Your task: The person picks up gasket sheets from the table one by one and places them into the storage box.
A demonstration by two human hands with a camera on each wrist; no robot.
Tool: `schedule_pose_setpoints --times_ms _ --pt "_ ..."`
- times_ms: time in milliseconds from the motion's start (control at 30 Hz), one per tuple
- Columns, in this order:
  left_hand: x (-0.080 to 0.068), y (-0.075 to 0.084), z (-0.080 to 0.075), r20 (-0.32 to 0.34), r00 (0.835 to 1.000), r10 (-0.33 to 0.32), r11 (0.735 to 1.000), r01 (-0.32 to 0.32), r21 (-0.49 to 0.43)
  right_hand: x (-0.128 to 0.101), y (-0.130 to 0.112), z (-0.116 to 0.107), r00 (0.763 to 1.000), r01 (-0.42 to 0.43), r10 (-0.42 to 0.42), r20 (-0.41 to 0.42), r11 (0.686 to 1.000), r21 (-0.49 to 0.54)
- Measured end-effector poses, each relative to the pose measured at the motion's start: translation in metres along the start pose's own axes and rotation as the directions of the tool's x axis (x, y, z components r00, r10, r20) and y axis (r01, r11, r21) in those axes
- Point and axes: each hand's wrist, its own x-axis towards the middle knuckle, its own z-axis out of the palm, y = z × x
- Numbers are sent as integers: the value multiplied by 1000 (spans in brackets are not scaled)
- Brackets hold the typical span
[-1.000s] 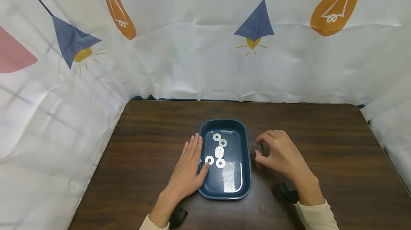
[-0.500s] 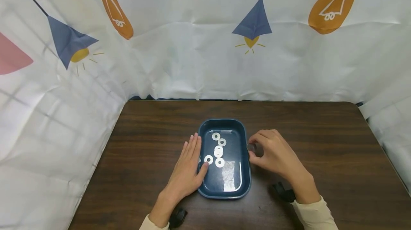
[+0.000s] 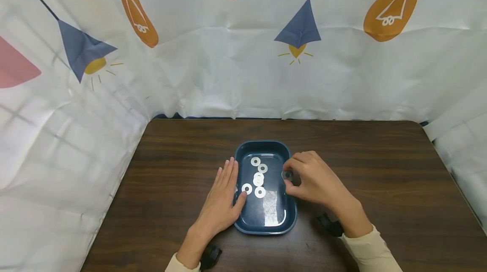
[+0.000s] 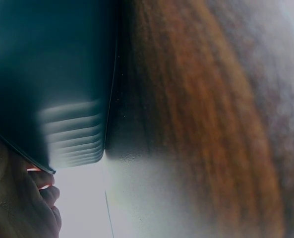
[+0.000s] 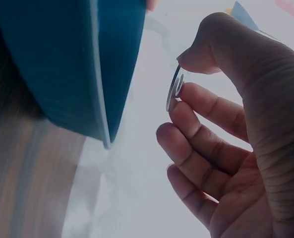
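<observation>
My right hand [image 3: 312, 179] pinches a thin metal washer [image 3: 283, 175] between thumb and fingertips, over the right rim of a dark blue tray [image 3: 266, 230]. In the right wrist view the washer [image 5: 172, 91] stands nearly edge-on, beside the tray's wall [image 5: 52, 74]. Several flat, pale washers [image 3: 263, 192] lie on the tray's floor, and two of them overlap. Along the left rim rests my left hand [image 3: 219, 204], fingers straight, with the thumb reaching over the edge close to one washer [image 3: 243, 189]. The left wrist view shows the tray's outer side [image 4: 52, 64] and part of that hand [image 4: 18, 193].
The tray stands on a dark wood-grain table [image 3: 182, 153]. Behind the table and along its sides hangs a white curtain [image 3: 213, 73] printed with lamps and bulbs. Black straps [image 3: 330, 224] sit around both wrists.
My right hand has moved left with the washer, from beside the tray to over its right rim. The left hand and the washers in the tray have stayed put.
</observation>
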Motion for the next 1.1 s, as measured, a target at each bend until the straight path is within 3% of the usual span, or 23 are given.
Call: schedule_pose_setpoints --times_ms 667,1100 --pt "0 1 -2 17 1000 -6 1000 6 8 24 -16 3 990 58 -56 131 998 -16" --pt "0 0 -2 21 1000 -12 1000 11 11 34 -21 3 967 82 -74 243 996 -21"
